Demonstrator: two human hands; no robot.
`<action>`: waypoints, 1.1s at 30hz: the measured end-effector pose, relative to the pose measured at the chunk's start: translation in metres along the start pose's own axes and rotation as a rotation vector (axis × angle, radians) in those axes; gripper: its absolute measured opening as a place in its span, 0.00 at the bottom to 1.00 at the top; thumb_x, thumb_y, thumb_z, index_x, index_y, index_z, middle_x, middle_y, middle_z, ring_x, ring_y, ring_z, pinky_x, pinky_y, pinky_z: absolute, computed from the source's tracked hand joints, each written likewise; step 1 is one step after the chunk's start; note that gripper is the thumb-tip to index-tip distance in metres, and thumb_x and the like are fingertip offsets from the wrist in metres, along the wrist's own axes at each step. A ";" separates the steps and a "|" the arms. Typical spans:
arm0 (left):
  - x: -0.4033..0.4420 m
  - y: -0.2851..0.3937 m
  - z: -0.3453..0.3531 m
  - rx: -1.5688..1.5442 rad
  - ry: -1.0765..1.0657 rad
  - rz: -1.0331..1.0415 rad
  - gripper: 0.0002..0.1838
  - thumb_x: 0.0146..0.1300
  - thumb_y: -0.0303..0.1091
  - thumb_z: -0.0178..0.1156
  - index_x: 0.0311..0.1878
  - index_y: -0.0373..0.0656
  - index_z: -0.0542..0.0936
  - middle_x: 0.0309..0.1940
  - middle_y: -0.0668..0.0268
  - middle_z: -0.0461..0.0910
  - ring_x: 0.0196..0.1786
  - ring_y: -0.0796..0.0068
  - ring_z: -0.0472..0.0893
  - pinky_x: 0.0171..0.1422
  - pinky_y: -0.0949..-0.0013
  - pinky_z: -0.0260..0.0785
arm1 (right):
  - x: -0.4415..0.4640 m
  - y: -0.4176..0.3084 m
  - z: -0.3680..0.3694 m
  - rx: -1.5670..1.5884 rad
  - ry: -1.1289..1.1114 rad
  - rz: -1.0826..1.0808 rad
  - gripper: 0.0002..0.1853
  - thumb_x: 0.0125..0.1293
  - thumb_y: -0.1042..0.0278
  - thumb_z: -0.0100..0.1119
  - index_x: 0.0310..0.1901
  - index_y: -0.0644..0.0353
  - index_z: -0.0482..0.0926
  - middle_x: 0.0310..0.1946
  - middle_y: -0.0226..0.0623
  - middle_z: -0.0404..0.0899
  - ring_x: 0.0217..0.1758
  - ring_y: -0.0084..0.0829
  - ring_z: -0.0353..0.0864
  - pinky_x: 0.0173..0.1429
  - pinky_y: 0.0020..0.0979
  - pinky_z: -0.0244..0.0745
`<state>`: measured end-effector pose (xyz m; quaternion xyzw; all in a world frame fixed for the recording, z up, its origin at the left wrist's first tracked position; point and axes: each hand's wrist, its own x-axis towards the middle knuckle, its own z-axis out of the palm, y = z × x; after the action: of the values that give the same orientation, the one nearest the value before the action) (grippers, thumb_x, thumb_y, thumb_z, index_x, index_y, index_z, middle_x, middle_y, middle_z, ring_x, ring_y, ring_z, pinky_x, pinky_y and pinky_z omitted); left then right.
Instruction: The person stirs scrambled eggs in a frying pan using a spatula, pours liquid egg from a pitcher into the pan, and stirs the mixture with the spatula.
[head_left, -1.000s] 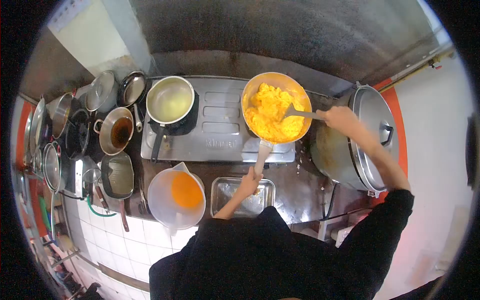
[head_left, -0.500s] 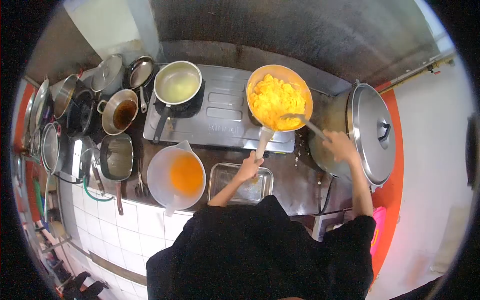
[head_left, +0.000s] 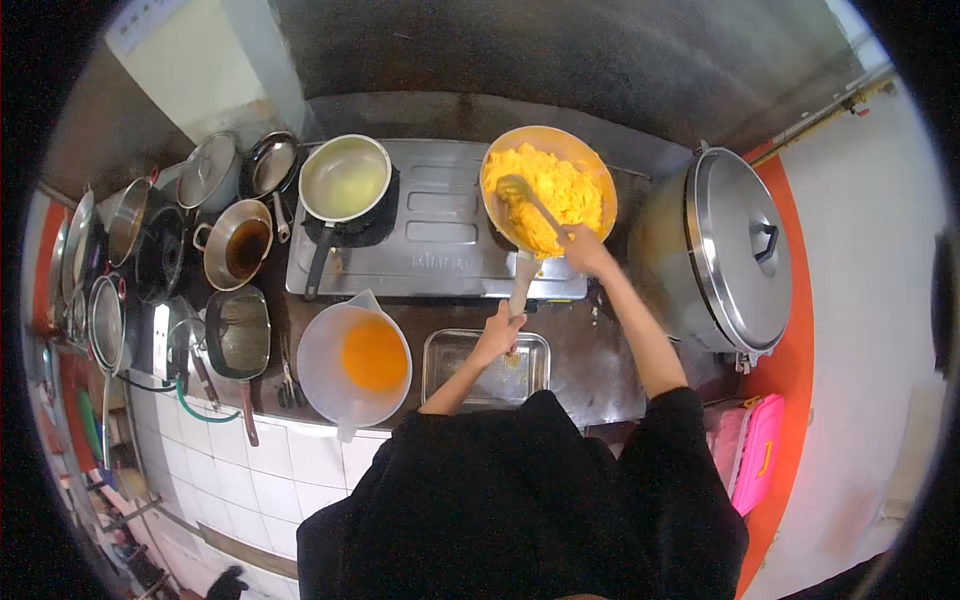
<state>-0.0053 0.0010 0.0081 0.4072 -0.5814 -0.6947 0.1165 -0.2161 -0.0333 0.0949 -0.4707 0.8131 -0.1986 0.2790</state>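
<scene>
Scrambled eggs [head_left: 565,190] fill much of a frying pan [head_left: 606,172] on the right burner of the stove. My left hand [head_left: 499,334] is closed round the pan's pale handle [head_left: 521,285]. In my right hand [head_left: 586,250] is a spatula [head_left: 540,207], its head in the eggs at the left side of the pan. Below the stove, near my left forearm, lies a rectangular metal tray [head_left: 433,372] with some residue in it. A white plastic mixing bowl [head_left: 318,350] with orange liquid stands left of the tray.
On the stove's [head_left: 440,262] left burner sits a saucepan [head_left: 345,145] with yellowish liquid. A large lidded stockpot [head_left: 665,235] stands close to my right arm. Several pans, including a square grill pan [head_left: 238,330], crowd the left. A pink case [head_left: 757,455] is at lower right.
My right hand has moved left and slightly up, carrying the spatula from the pan's lower right to its left side. The eggs have shifted. My left hand keeps hold of the handle.
</scene>
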 end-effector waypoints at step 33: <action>0.006 -0.001 0.000 -0.047 -0.055 -0.116 0.14 0.58 0.38 0.49 0.37 0.38 0.58 0.12 0.64 0.66 0.10 0.74 0.69 0.10 0.71 0.61 | -0.121 0.033 -0.075 -0.147 0.206 -0.250 0.18 0.52 0.71 0.53 0.45 0.69 0.69 0.29 0.55 0.73 0.35 0.50 0.73 0.39 0.41 0.68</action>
<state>-0.0090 -0.0022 0.0044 0.4182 -0.5434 -0.7245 0.0696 -0.2377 0.0931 0.1652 -0.5644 0.7849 -0.2187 0.1323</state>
